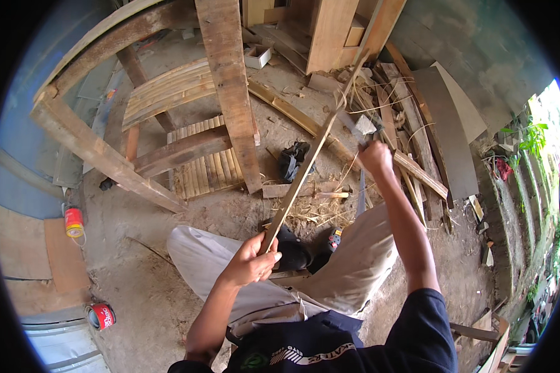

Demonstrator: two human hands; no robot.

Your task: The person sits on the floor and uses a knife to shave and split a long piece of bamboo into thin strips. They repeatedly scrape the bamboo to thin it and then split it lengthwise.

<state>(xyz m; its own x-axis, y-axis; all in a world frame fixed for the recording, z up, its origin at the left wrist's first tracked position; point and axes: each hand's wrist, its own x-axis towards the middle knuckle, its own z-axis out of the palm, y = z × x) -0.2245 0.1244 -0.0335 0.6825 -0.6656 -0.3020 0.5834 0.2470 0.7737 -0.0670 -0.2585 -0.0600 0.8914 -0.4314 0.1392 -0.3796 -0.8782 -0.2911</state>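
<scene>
My left hand (pixel 254 260) is closed around the near end of a long, thin bamboo strip (pixel 306 166). From between my knees the strip slants up and away toward the boards at the far right. Farther out, my right hand (pixel 376 158) grips a knife, its handle hidden inside the fist. The knife's blade (pixel 352 126), smeared by motion, points up and left to the strip's edge; whether it touches cannot be told. Bamboo shavings (pixel 320 214) lie on the ground beyond my feet, near a hammer (pixel 333 195).
At left stands a wooden frame (pixel 221 81) with bamboo slats (pixel 174 90). Split bamboo and boards (pixel 404 112) are piled at the far right beside a concrete wall. A black bag (pixel 294 159) sits ahead. Two red cans (pixel 74 222) are at left, and a white box (pixel 257 57) is farther back.
</scene>
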